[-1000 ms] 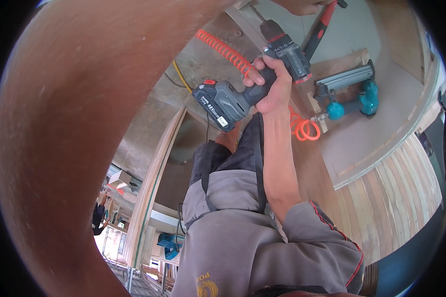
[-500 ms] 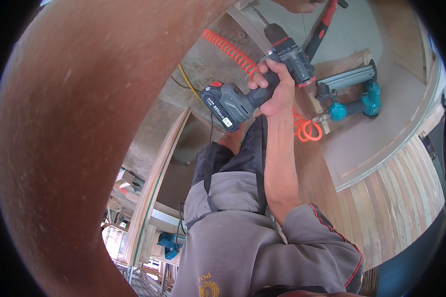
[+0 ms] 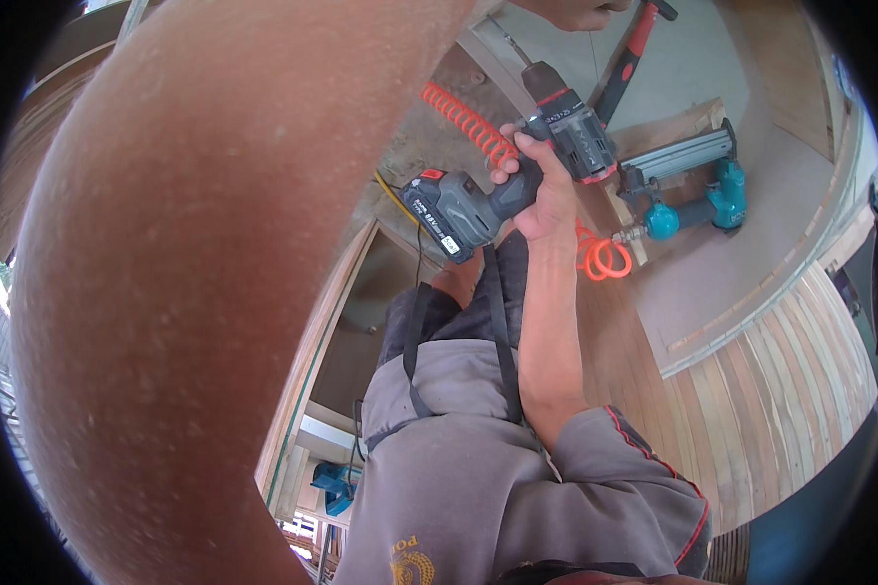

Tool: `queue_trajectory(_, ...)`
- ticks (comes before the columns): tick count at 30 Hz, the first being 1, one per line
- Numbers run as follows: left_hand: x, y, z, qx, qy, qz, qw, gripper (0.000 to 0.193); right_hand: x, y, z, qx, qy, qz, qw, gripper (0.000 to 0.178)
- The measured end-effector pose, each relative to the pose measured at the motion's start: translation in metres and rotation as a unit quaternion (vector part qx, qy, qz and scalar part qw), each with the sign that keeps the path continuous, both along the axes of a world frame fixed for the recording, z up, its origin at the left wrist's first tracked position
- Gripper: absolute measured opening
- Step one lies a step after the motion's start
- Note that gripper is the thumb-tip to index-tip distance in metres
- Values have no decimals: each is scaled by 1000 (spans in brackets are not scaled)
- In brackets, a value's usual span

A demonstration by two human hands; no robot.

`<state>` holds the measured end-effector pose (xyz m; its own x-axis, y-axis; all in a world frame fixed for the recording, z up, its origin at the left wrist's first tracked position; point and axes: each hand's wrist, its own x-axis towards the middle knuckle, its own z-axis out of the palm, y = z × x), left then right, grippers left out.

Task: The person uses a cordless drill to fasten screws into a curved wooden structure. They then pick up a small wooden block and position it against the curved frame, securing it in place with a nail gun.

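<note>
My right hand (image 3: 544, 200) is closed round the handle of a black and grey cordless drill (image 3: 583, 141). A long thin bit (image 3: 509, 41) in its chuck points to the upper left, and the battery (image 3: 439, 216) sits at the lower left. My left arm (image 3: 195, 253) fills much of the left side, very near the camera. Only part of my left hand (image 3: 576, 12) shows at the top edge, beyond the drill and close to the bit's end. Its fingers are mostly cut off, so its hold is hidden.
Right of the drill, a teal nail gun (image 3: 724, 195) lies on a curved wooden piece (image 3: 751, 390) with a slatted side. An orange coiled air hose (image 3: 463, 117) runs behind my right hand. A hammer (image 3: 626, 63) with a red and black handle lies farther off. A wooden cabinet frame (image 3: 298, 419) stands at left.
The drill in my right hand has tilted slightly and its front has moved a little down and right. My left arm has shifted right, uncovering more background at the upper left.
</note>
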<state>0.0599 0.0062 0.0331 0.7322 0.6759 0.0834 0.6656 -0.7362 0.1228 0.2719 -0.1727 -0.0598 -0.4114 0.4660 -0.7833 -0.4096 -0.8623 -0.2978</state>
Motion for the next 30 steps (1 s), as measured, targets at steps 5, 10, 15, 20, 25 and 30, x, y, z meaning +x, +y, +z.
queue_trajectory(5,-1,-1,3,-24,-9,3,1000,24,-7,2,10,10,-55,-2,998,20)
queue_trajectory(10,-1,0,7,-32,-24,11,999,23,-4,2,5,-6,-26,-13,1000,18)
queue_trajectory(15,-1,1,0,-40,-47,12,998,23,-2,0,6,-30,32,-40,998,20)
queue_trajectory(20,-6,-6,7,-28,-56,21,998,23,-7,10,10,17,11,-13,1000,25)
queue_trajectory(25,-7,-8,10,-65,-18,48,997,24,-8,10,9,-19,20,-13,1000,26)
queue_trajectory(30,-5,-6,14,-90,-53,54,993,24,-14,10,14,-27,6,-21,999,26)
